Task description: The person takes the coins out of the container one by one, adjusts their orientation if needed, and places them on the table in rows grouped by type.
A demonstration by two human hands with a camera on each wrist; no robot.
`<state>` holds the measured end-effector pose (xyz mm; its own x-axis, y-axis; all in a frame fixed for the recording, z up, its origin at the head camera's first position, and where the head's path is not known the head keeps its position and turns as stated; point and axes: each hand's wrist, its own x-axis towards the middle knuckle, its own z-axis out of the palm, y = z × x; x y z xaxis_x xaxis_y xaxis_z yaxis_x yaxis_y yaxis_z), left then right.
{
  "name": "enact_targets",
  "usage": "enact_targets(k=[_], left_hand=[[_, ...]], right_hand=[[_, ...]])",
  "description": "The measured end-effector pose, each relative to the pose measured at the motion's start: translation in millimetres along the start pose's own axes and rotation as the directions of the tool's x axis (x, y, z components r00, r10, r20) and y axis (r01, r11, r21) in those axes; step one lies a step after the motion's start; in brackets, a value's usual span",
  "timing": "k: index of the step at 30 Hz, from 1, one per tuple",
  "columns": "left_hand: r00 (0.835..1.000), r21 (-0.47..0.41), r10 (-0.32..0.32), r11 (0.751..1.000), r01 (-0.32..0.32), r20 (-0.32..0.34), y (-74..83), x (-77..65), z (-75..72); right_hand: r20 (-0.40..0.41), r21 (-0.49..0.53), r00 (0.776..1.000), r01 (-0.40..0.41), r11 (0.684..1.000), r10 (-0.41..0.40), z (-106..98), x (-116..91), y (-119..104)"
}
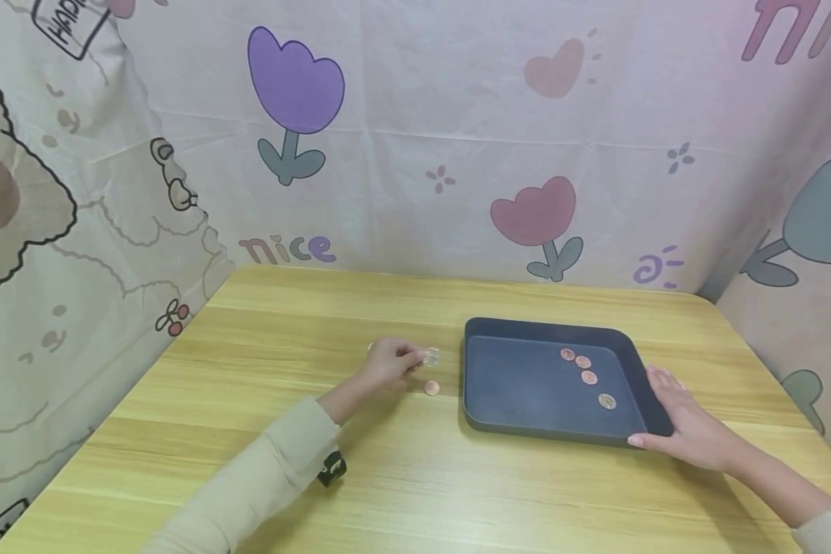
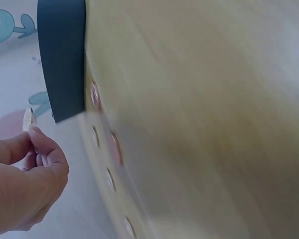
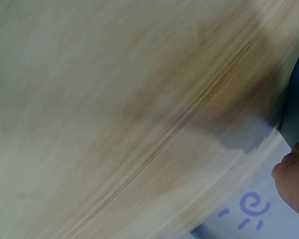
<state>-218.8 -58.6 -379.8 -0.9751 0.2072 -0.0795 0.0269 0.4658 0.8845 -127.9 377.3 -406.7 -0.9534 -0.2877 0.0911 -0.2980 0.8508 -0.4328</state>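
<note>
My left hand [image 1: 391, 360] pinches a pale metallic coin [image 2: 27, 118] between thumb and fingertips, raised off the table to the left of the dark tray. Near that hand a copper coin [image 1: 432, 388] lies on the table; the left wrist view shows several coins there, including another copper coin [image 2: 95, 94]. My right hand [image 1: 692, 427] holds the near right corner of the dark rectangular tray [image 1: 512, 427], thumb at the front wall and fingers along the right side. Inside the tray lie several coins, among them a copper coin [image 1: 589, 378] and a silvery coin [image 1: 607, 402].
The wooden table [image 1: 402, 492] reaches back to a hanging cloth [image 1: 415, 154] printed with flowers and hearts. A small black object [image 1: 332, 468] shows beside the left sleeve; it looks attached at the wrist.
</note>
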Motion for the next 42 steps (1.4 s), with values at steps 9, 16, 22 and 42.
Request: enact_targets(k=[9,16,22,42], left_hand=[[0.997,0.067,-0.037,0.997,0.042,-0.075,-22.4,-3.5,-35.0],[0.992,0.101,-0.048,0.993,0.06,-0.116,-37.8,-2.1,-61.7],[0.984,0.112,-0.102,0.987,0.119,-0.149,-47.0,0.9,-76.4],[0.964,0.237,-0.19,0.943,0.232,-0.186,-63.4,17.5,-92.0]], right_hand=[[-0.022,-0.02,0.999,0.025,0.999,-0.025,-1.2,-1.1,0.2],[-0.02,-0.031,1.0,0.02,0.999,-0.02,-1.1,-1.0,0.1],[-0.026,-0.039,0.999,0.026,0.999,-0.027,-0.1,-1.3,1.0],[-0.033,-0.04,0.999,0.031,0.999,-0.033,0.8,-0.5,-1.1]])
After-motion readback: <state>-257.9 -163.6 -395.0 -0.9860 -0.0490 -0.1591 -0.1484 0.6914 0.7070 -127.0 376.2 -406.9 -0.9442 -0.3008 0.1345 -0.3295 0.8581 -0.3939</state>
